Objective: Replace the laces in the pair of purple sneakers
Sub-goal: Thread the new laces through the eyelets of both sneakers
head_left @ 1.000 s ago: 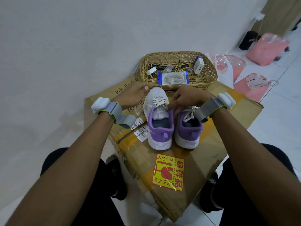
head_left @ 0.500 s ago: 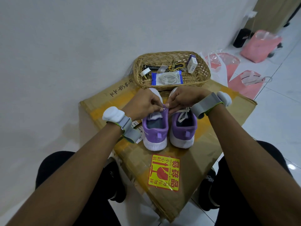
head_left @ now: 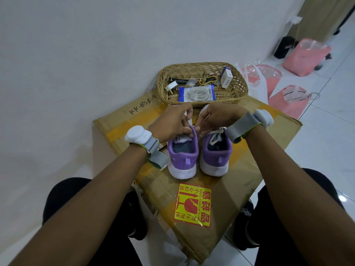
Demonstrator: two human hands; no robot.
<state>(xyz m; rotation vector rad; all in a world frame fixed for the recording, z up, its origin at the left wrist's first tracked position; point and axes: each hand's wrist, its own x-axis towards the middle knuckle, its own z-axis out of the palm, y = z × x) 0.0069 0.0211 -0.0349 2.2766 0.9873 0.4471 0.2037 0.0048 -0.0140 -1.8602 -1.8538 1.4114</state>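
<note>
**Step in hand (judged):** freeing the old lace at the throat of the left sneaker (head_left: 182,158). It stands on the cardboard box (head_left: 119,123) with its heel at 6 o'clock, and the right sneaker (head_left: 216,156) is just beside it at 3 o'clock.

**Recommended practice:** work from the top eyelets downward. Draw each crossing out evenly rather than hauling on one end, and steady the shoe so it does not slide into its neighbour.

**Replacement laces:** the laces packet (head_left: 196,94) lies in the wicker basket (head_left: 240,87) at 12 o'clock.

**Left hand** (head_left: 172,123): fingers curled, pinching at the tongue and collar of the left sneaker.

**Right hand** (head_left: 217,118): fingers curled, with the fingertips pinching the same collar at its 3 o'clock edge.

The knuckles hide whether either pinch takes lace or only fabric. The white lace (head_left: 215,137) of the right sneaker is threaded and untouched.
</note>
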